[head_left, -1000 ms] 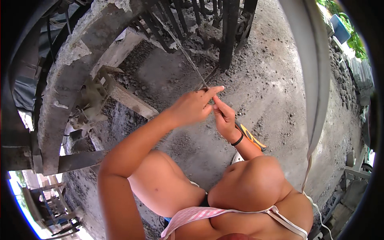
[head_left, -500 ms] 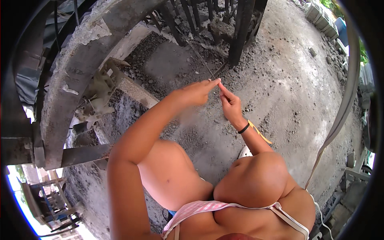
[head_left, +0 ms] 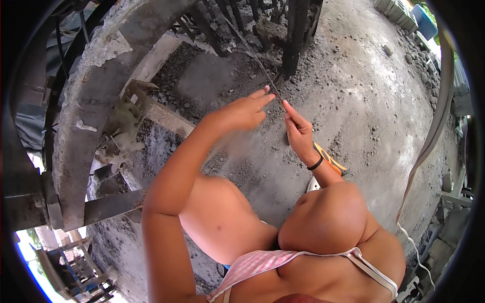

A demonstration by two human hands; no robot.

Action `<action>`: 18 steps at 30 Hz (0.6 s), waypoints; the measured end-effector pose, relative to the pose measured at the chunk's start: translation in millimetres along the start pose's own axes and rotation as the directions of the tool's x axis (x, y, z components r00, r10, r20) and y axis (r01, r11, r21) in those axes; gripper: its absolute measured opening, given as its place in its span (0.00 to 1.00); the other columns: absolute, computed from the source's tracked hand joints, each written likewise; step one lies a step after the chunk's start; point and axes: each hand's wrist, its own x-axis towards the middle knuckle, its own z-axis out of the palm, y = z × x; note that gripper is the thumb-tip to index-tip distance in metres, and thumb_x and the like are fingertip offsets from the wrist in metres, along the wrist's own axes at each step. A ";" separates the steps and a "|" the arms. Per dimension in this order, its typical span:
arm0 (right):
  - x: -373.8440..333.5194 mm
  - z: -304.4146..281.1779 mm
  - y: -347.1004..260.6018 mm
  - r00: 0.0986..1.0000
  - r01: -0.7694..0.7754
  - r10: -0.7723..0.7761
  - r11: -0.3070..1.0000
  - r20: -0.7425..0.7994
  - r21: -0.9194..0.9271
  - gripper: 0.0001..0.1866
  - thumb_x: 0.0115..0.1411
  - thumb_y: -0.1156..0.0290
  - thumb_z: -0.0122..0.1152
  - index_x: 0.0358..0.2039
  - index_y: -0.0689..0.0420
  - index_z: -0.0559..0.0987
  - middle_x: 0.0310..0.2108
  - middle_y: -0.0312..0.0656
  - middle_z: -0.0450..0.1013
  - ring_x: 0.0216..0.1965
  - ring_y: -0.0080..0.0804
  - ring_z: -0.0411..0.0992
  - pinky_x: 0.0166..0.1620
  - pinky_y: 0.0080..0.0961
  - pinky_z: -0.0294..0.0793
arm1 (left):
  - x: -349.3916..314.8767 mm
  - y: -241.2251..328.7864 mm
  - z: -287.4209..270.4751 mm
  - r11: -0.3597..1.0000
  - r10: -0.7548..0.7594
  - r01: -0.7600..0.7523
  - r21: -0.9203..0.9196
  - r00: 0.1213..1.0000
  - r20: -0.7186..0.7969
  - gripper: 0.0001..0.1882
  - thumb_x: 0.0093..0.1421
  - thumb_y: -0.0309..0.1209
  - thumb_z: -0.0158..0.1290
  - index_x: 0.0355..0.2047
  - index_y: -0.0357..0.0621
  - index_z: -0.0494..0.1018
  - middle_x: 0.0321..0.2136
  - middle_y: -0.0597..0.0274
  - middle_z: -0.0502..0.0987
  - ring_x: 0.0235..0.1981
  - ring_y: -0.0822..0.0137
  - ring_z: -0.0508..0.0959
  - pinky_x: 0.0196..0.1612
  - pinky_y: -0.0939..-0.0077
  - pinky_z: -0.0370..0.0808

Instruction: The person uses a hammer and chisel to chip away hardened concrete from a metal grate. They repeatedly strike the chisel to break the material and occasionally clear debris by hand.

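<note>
My right hand [head_left: 300,134] pinches the near end of a thin grey metal wire [head_left: 258,61] between thumb and fingertips. The wire runs away from me, up and to the left, toward a row of dark upright metal bars [head_left: 293,48]. My left hand [head_left: 245,111] is beside the wire, its fingers stretched out and parted, with the fingertips close to it. Whether they touch it I cannot tell. A tool with an orange and black handle [head_left: 333,160] shows past my right wrist, which hides part of it.
A curved, concrete-crusted metal beam [head_left: 93,96] stands at the left, with a short concrete-coated bar [head_left: 166,118] near it. Gravel and loose stones [head_left: 386,49] lie on the ground. Grey blocks [head_left: 396,15] and a blue container [head_left: 424,22] stand far right. A pale cable [head_left: 414,177] hangs along the right.
My hands, whose fingertips met on the wire, are now apart. The left fingers have opened and moved slightly up the wire. More of the orange-handled tool shows, and the view has shifted slightly.
</note>
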 end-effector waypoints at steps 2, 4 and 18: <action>-8.1 -12.1 15.0 0.984 0.173 -0.176 0.978 -0.022 -0.117 0.22 0.61 0.83 0.50 0.56 0.55 0.71 0.26 0.27 0.65 0.26 0.12 0.58 0.30 0.12 0.62 | -6.0 11.1 -8.1 1.000 0.013 -0.013 -0.010 0.999 -0.041 0.34 0.56 0.28 0.41 0.65 0.49 0.51 0.68 0.58 0.41 0.60 0.53 0.63 0.60 0.60 0.62; -13.9 -16.1 26.0 0.963 0.260 -0.268 0.953 -0.039 -0.154 0.23 0.61 0.84 0.50 0.56 0.56 0.71 0.26 0.27 0.65 0.26 0.12 0.58 0.30 0.12 0.62 | -11.9 22.5 -12.2 1.000 0.005 -0.005 0.001 0.997 -0.075 0.35 0.55 0.27 0.42 0.65 0.48 0.52 0.68 0.57 0.42 0.57 0.52 0.67 0.56 0.59 0.66; 57.7 -21.6 42.8 1.000 -0.006 0.007 1.000 -0.022 0.028 0.23 0.61 0.82 0.49 0.57 0.54 0.70 0.31 0.26 0.68 0.30 0.11 0.62 0.33 0.10 0.63 | 32.3 8.4 28.1 0.868 0.127 0.051 0.495 0.939 -0.319 0.38 0.51 0.25 0.50 0.64 0.46 0.51 0.65 0.62 0.52 0.55 0.52 0.68 0.54 0.59 0.69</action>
